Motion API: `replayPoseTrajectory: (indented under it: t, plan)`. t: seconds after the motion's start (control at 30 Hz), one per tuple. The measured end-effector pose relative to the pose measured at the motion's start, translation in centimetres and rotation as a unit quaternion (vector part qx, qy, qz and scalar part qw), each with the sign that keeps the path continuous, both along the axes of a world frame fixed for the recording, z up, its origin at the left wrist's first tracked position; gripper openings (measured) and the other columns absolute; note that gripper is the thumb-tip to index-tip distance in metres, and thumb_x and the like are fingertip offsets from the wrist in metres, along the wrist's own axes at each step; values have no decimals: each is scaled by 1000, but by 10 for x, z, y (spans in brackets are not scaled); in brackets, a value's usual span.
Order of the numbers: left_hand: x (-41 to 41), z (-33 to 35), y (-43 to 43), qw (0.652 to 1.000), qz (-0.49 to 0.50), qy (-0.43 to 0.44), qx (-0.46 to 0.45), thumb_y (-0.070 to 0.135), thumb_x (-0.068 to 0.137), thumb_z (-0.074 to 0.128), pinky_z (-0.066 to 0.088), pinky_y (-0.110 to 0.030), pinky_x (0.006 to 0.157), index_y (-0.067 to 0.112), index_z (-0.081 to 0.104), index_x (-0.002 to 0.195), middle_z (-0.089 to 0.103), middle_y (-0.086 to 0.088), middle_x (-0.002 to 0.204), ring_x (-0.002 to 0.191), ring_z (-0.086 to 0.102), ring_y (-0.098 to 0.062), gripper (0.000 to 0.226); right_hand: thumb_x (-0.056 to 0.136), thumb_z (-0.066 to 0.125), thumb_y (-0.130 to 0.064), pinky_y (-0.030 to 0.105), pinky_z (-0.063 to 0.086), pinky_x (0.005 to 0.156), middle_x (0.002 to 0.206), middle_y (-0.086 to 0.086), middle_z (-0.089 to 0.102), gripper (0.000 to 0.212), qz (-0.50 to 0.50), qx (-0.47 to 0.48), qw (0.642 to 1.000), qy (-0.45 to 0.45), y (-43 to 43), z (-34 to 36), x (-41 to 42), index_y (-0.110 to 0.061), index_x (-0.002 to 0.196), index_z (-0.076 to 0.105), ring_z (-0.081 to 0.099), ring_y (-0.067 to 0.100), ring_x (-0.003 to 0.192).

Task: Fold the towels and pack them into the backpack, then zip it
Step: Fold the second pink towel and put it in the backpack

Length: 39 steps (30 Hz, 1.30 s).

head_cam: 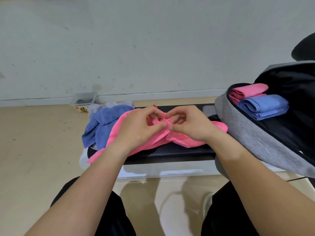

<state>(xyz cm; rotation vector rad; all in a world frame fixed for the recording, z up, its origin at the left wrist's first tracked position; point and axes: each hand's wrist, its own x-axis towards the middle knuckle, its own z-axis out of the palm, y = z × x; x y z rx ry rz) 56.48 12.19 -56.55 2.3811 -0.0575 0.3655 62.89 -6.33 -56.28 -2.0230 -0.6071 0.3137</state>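
Observation:
A crumpled pink towel point(158, 138) lies across a low black platform point(179, 152) in front of me. My left hand point(138, 126) and my right hand point(189, 123) meet over its middle, each pinching a fold of the pink cloth between thumb and fingers. To the left lies a loose blue towel point(104, 126), with a white towel point(102, 107) bunched behind it. At the right stands an open grey backpack point(252, 133) with a black lining. A folded pink towel point(245, 91) and a folded blue towel point(264, 106) lie inside it.
A clear plastic box point(82, 102) sits on the floor by the wall, behind the towels. My knees in black trousers are below the platform. A dark rounded object point(305, 48) shows at the far right edge. Tan floor spreads to the left.

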Motion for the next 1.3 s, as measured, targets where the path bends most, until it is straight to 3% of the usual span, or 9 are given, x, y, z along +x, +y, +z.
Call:
replayPoseTrajectory:
  t: [0.13, 0.3, 0.47, 0.57, 0.73, 0.9, 1.1, 1.2, 1.3]
  plan:
    - [6, 6, 6, 990, 80, 27, 113, 32, 89, 59, 53, -35, 66, 33, 71, 82, 69, 12, 68, 72, 65, -12, 14, 80, 66, -2, 22, 45, 68, 76, -9, 66, 23, -34, -147, 983, -103, -1, 17, 1, -22, 89, 72, 59, 6, 69]
    - [-6, 26, -17, 974, 80, 59, 203, 44, 72, 73, 36, -28, 55, 32, 60, 89, 60, 11, 73, 76, 55, -13, 25, 76, 54, 0, 23, 45, 71, 84, -4, 66, 32, -22, -267, 943, -195, -10, 67, 1, -20, 89, 75, 63, 18, 85]
    - [3, 54, -27, 994, -50, 25, 91, 41, 71, 78, 43, -32, 85, 40, 65, 116, 54, 6, 105, 100, 50, -15, 47, 80, 60, -8, 19, 45, 68, 79, -14, 67, 25, 70, -285, 934, -204, -24, 120, -16, -22, 93, 75, 59, 2, 73]
    - [5, 70, -32, 997, -64, 20, 50, 35, 70, 73, 48, -37, 90, 35, 68, 78, 64, 9, 101, 98, 59, -12, 9, 81, 57, -8, 26, 51, 79, 90, -5, 73, 24, 64, -286, 929, -227, -31, 142, -23, -20, 94, 74, 65, 12, 85]
    - [4, 91, -31, 993, -108, 32, -23, 17, 67, 67, 46, -36, 103, 23, 55, 63, 74, 14, 105, 109, 63, 4, 14, 80, 59, -5, 26, 51, 80, 82, -8, 70, 23, 59, -270, 925, -261, -44, 174, -25, -19, 92, 73, 66, 11, 82]
    - [0, 120, -45, 982, -161, 17, -95, 7, 75, 76, 53, -23, 81, 27, 63, 108, 72, 12, 107, 89, 68, -11, 40, 80, 62, -5, 24, 49, 79, 78, -14, 68, 23, 82, -283, 915, -275, -49, 203, -28, -23, 90, 74, 65, 8, 81]
    - [-1, 135, -62, 984, -155, 1, -86, 11, 76, 75, 45, -24, 66, 18, 62, 67, 63, 13, 67, 61, 53, -8, 18, 78, 59, -6, 25, 51, 77, 77, -12, 70, 23, 53, -269, 910, -311, -54, 225, -30, -21, 88, 73, 65, 7, 77]
    - [-4, 139, -61, 979, -147, -20, -140, 7, 75, 72, 52, -30, 71, 12, 61, 74, 69, 6, 75, 68, 62, -11, 13, 78, 61, -7, 30, 54, 79, 82, -8, 73, 23, 38, -247, 918, -307, -61, 232, -30, -23, 87, 74, 67, 8, 79]
    - [-8, 145, -67, 975, -152, -5, -162, 11, 77, 73, 52, -28, 56, 17, 63, 93, 70, 0, 83, 61, 61, -13, 20, 80, 64, -9, 31, 56, 80, 84, -7, 75, 21, 45, -218, 934, -279, -65, 235, -30, -24, 88, 76, 69, 6, 79]
